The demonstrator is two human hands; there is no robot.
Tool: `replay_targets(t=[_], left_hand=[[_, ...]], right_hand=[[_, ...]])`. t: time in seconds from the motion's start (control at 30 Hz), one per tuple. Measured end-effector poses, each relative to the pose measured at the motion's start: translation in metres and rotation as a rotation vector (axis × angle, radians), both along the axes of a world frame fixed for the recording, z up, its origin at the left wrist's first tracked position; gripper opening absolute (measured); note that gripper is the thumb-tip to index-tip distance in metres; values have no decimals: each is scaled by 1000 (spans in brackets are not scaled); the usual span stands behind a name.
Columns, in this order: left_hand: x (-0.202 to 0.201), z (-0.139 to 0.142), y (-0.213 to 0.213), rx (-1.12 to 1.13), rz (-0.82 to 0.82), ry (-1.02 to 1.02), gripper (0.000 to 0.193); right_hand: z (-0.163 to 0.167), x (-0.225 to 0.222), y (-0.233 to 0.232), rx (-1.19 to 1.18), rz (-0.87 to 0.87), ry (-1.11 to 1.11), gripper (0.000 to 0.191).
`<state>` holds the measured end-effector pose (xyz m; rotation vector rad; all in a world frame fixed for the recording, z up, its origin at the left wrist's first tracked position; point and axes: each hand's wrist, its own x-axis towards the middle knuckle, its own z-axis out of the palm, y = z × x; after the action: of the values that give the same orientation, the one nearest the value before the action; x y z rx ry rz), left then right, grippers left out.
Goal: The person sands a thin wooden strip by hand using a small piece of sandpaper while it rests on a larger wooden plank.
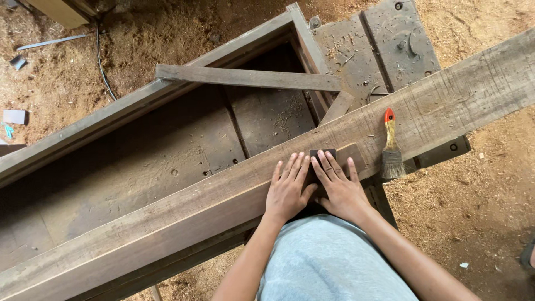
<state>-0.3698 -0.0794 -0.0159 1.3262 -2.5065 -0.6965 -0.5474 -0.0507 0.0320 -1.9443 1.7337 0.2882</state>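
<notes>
A long brown wooden plank (167,214) runs diagonally from lower left to upper right. My left hand (288,187) lies flat on it, fingers together and stretched out. Beside it, my right hand (339,187) presses down on a small dark sanding block (323,153) that rests on the plank; only the block's far edge shows past my fingertips. A paintbrush (392,147) with a red-tipped handle and grey bristles lies on the plank just right of my right hand.
Behind the plank stands a long wooden frame (139,100) with a loose batten (248,77) across it and a dusty metal machine table (373,44) at the top right. Sawdust covers the floor (479,195). A black cable (101,61) trails at upper left.
</notes>
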Motion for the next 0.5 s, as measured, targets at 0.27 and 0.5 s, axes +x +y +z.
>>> replay_targets(t=[0.27,0.5], left_hand=[[1,3,0,3,31,20,62],[-1,-2,0,-11,95,40,52]], right_hand=[[1,-4,-14,26,50,120,96],[19,-10,-31,137,-1,115,91]])
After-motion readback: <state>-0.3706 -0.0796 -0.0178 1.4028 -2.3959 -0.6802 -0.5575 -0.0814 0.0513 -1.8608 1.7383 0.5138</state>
